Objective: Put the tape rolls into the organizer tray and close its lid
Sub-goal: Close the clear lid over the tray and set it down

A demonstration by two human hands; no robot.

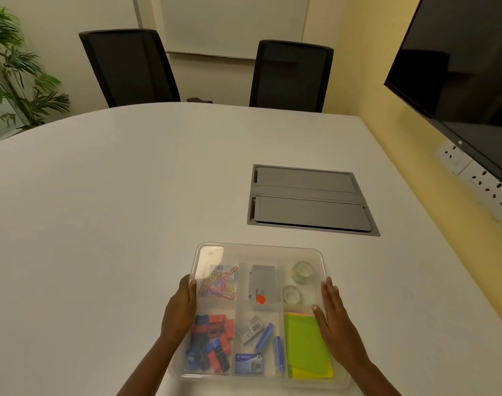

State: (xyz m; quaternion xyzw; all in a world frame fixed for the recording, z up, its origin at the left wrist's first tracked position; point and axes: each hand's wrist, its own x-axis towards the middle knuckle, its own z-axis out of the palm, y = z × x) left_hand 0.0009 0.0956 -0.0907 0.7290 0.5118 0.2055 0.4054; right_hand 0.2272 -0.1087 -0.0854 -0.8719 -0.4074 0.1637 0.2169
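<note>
Tape rolls (297,282) are seen in the far right compartment of the organizer tray (245,311) on the tabletop (115,210), under the clear lid (258,250). The lid lies between the hands, its long sides running front to back. The left hand (181,307) is curled on the left edge; the right hand (334,318) is laid flat and open on the right edge. The lid seems down, but whether it is snapped shut cannot be told.

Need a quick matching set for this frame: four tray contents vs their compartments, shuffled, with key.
Items:
1. tape rolls
2. paper clips
3. green sticky notes
4. red and blue sharpeners

Compartments of the organizer tray:
A. near left
B. far right
C. near right
D. far left

Pairs: 1-B, 2-D, 3-C, 4-A
</note>
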